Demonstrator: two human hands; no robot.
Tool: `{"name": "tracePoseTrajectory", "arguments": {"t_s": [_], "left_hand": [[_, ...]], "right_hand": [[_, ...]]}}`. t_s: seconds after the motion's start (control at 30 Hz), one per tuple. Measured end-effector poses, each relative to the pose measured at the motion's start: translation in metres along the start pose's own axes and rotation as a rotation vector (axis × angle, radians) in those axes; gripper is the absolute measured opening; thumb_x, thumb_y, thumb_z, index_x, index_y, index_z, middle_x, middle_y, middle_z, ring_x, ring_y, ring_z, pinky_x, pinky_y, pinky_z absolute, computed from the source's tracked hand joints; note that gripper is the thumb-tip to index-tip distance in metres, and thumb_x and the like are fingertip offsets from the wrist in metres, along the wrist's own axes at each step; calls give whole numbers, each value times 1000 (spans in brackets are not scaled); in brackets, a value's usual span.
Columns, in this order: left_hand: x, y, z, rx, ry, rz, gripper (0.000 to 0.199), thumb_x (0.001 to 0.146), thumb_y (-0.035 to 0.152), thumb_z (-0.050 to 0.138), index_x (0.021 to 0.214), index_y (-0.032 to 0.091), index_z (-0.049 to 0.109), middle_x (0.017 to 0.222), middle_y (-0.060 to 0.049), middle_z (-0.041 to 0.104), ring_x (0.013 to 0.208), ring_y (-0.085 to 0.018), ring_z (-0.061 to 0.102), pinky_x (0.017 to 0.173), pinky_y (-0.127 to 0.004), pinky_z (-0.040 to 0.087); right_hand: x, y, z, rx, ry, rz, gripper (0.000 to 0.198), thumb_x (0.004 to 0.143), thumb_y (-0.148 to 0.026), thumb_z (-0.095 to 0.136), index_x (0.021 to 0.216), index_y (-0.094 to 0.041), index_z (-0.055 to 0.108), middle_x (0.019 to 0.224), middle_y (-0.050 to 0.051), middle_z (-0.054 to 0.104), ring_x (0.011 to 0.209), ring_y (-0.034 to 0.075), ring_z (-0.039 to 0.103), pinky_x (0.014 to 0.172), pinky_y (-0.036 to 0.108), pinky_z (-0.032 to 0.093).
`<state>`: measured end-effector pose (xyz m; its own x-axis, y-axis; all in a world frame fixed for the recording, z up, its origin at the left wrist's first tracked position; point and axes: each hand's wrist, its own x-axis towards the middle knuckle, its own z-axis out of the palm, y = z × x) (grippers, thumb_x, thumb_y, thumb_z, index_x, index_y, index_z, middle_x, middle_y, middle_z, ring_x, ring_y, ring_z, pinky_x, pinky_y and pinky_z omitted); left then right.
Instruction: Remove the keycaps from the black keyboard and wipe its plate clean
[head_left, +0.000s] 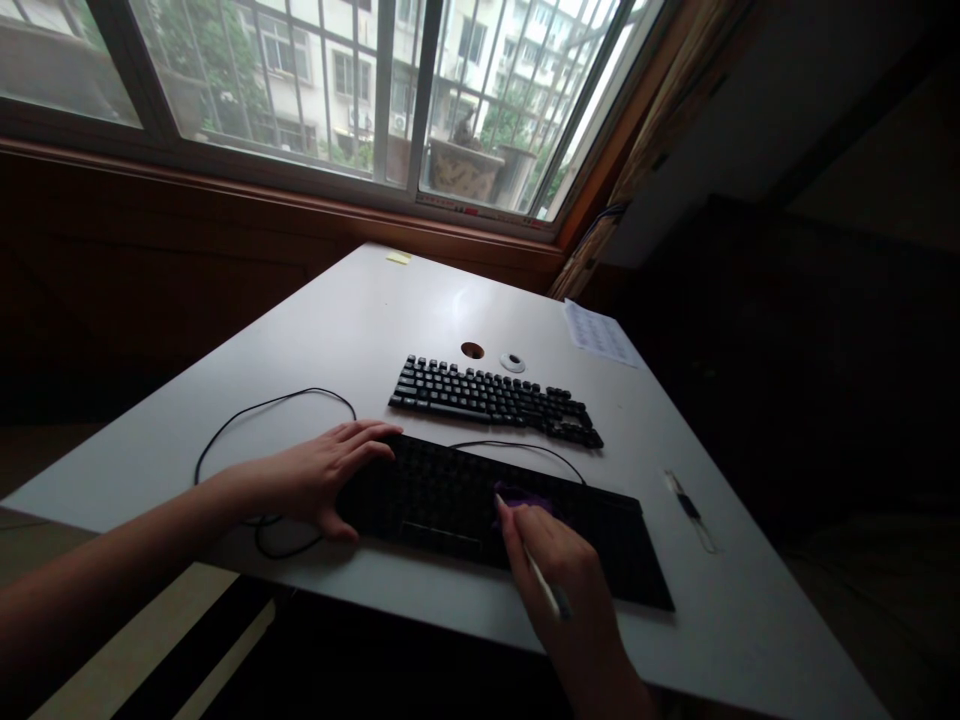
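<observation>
A black keyboard [442, 490] lies near the front of the table, its dark face showing no raised keycaps that I can make out. My left hand [334, 470] spans its left end, fingers at the far edge and thumb at the near edge. Over the keyboard's right half, my right hand [555, 555] pinches a thin pale stick [547, 585], slanted with its tip down. A crumpled purple cloth [521, 495] lies at that tip, partly hidden by the fingers. Behind the keyboard, black keycaps [480, 393] are laid out in keyboard order.
The keyboard's black cable [259, 403] loops over the left side. A wire keycap puller [688, 508] lies at the right. Farther back are a round table hole [472, 351], its white ring cover [512, 362], a printed sheet [601, 335] and a yellow note [398, 258].
</observation>
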<state>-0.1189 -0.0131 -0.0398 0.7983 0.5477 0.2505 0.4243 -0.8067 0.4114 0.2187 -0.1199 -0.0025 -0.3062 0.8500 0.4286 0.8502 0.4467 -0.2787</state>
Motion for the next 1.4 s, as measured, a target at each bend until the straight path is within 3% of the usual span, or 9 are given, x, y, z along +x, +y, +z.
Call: {"name": "tracePoseTrajectory", "arguments": {"t_s": [0.27,0.7,0.87,0.97,1.13,1.27,1.4], "left_hand": [[0,0,0,0,1,1,99,58,49,92,140,22,44,159,-19,34,140,-45,37,112,-60,42],[0,0,0,4,-23,-20,100,56,45,93,140,21,44,159,-20,32,141,-46,35,112,-61,42],[1,3,-2,16,-36,-15,100,57,45,93,140,20,43,158,-21,33,141,-47,36,111,-63,43],[1,4,-3,17,-42,-27,99,57,44,93,139,20,43,159,-21,32,141,-47,36,111,-63,43],[0,3,-3,2,-21,-15,97,58,43,92,139,20,45,161,-21,30,142,-46,35,112,-62,41],[-1,3,-4,-9,-13,-2,96,59,42,92,139,21,45,162,-20,30,143,-46,35,114,-62,40],[1,5,-4,-26,-5,2,94,59,41,92,139,21,46,161,-19,31,143,-45,36,113,-61,41]], "right_hand": [[-3,9,-3,179,-1,67,31,106,-22,48,74,-21,48,68,-3,51,59,10,53,60,27,34],[3,9,-10,185,-7,122,38,105,-32,47,70,-21,52,64,-3,54,56,12,55,58,26,38],[-6,20,-26,280,-93,319,41,104,-41,49,69,-22,59,63,-2,63,56,14,62,55,24,45],[-17,32,-42,289,-8,382,36,102,-42,54,74,-22,65,66,-1,68,59,15,67,56,23,49],[-29,48,-52,76,245,155,19,100,-33,57,97,-23,73,86,4,73,78,20,71,70,28,55],[-23,50,-28,-15,165,-70,28,102,-29,55,124,-25,71,107,10,69,93,22,70,76,32,59],[-14,44,2,-118,72,-177,30,98,-19,61,125,-24,70,113,12,69,90,23,67,78,38,59]]}}
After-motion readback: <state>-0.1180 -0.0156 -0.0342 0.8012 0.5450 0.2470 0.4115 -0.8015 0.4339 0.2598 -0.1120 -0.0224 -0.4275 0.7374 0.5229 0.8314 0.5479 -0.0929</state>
